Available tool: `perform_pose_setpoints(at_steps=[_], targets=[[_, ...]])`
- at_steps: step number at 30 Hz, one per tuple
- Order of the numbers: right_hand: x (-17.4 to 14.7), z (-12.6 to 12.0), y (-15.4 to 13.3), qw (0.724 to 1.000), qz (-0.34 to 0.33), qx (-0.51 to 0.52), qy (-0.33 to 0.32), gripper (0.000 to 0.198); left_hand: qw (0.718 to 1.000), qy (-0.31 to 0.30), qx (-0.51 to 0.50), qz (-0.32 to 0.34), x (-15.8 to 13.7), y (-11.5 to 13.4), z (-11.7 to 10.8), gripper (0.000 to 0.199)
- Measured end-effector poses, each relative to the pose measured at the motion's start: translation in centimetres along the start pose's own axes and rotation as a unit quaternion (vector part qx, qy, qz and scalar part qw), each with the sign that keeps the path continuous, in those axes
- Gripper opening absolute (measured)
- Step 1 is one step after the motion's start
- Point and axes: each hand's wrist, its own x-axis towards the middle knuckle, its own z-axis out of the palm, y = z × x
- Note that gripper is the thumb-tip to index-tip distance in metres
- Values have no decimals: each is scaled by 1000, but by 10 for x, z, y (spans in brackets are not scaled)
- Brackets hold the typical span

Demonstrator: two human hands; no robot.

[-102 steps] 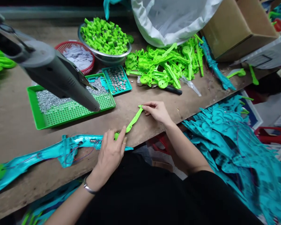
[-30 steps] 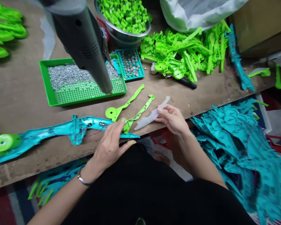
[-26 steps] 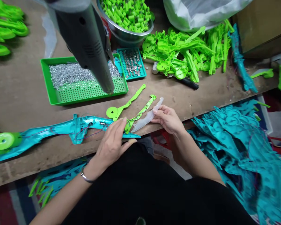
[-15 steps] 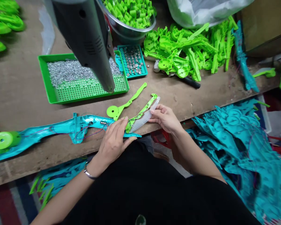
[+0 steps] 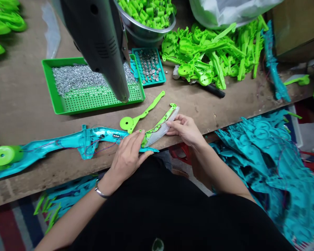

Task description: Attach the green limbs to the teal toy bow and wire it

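Right hand (image 5: 185, 128) holding clear blade (image 5: 161, 129), near table edge (image 5: 217, 130)

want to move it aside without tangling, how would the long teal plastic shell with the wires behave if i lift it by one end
The long teal plastic shell looks thin and open-backed, so it would probably feel light and sag or twist a little. Its loose red and blue wires lie unclamped and may snag or trail. The green disc end likely makes that side heavier, so it could tip that way.

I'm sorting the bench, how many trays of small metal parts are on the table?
2: a large green tray of silvery bits left of centre, partly behind the hanging grey tool, and a smaller teal tray of round metal pieces right beside it. Others may be hidden.
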Motion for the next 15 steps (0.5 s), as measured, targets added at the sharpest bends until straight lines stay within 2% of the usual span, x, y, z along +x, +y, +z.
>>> perform_pose_setpoints(at_steps=[5, 15], targets=[[2, 3, -4, 999, -20, -35, -1, 42, 1000, -2, -3, -1, 0, 0, 0, 70], [1, 7, -9, 998, -9, -51, 25, 45, 1000, 5, 0, 15, 1, -2, 0, 67]])
